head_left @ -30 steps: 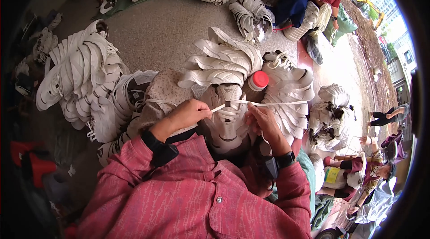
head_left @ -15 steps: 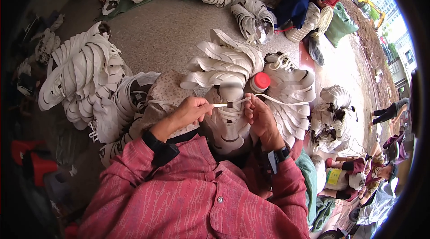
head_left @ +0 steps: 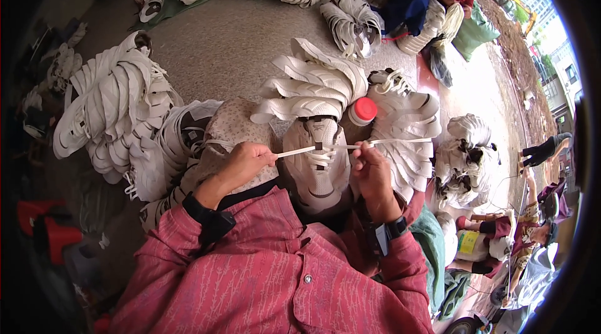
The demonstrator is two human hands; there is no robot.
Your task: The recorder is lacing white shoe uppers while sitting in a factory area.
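Pinching the lace [head_left: 295, 152], my left hand [head_left: 246, 164] has thumb and fingers pressed together; my right hand [head_left: 374, 173] pinches it too, right of the shoe [head_left: 318, 182], which sits between them. The lace's tail runs right over a pile [head_left: 405, 162]. A stack [head_left: 320, 87] meets the shoe's far edge, a jar [head_left: 363, 110] just beside the stack; open floor [head_left: 213, 36] spreads beyond. A yellow label [head_left: 467, 241] far right is too small to read.
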